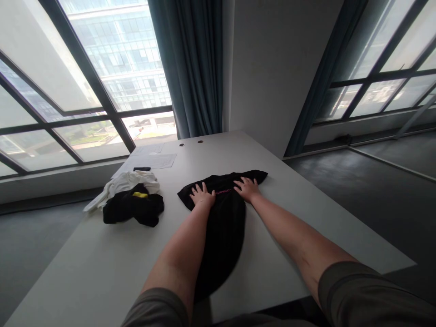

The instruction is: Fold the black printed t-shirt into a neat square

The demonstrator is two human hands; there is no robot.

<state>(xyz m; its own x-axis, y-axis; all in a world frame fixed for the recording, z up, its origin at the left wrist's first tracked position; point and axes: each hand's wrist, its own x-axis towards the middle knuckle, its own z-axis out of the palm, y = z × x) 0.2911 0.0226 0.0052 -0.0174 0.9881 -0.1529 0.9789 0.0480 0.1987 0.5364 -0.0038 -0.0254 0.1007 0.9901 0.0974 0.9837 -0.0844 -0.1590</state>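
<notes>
A black T-shirt-like garment point(225, 231) with small pink lettering across it lies spread on the white table point(272, 254). Its wide upper part stretches left and right, and its body runs down toward me, curving at the lower end. On its left side rests my left hand point(202, 195), palm down with fingers spread. My right hand point(248, 188) presses flat on the right side, fingers apart. Both hands touch the cloth without gripping it. My left forearm hides part of the garment's left edge.
To the left lies a pile with a black garment point(131, 209) bearing a yellow patch point(140, 195) and a white garment point(116, 188). Behind it are a small dark object point(141, 169) and paper sheets point(153, 161). A wall pillar point(272, 68) and a curtain point(194, 68) stand beyond the table.
</notes>
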